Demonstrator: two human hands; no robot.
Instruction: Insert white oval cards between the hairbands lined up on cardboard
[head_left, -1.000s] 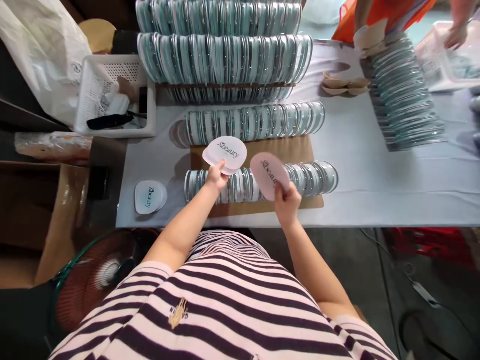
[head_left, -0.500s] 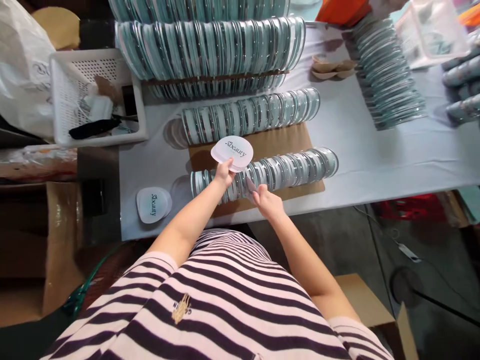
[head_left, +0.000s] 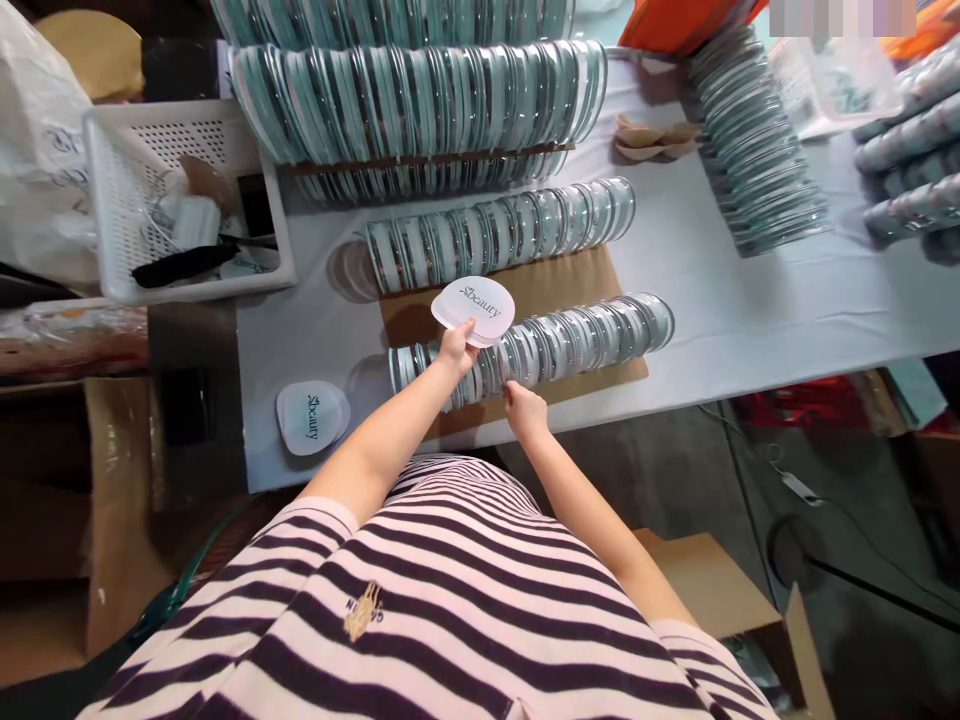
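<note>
My left hand (head_left: 456, 350) holds a small stack of white oval cards (head_left: 475, 306) printed "Sbeauty", raised just above the near row of round clear cases (head_left: 585, 335). That row lies on its side on a brown cardboard sheet (head_left: 559, 285). My right hand (head_left: 523, 405) rests against the front of the same row, near its left part, fingertips down among the cases. No card shows in it. A second pile of the same cards (head_left: 311, 418) lies on the white table cover (head_left: 750, 310) to the left.
A shorter row of cases (head_left: 510, 235) lies behind, with long rows (head_left: 420, 95) stacked at the back. A white basket (head_left: 120, 230) of odds and ends stands at the left. Another case stack (head_left: 757, 150) and beige pads (head_left: 652, 140) lie at the right. A cardboard box (head_left: 720, 590) sits on the floor.
My right hand brought its pink-white card down into the near row; the card is now out of sight and the hand has drawn back slightly. My left hand kept its cards.
</note>
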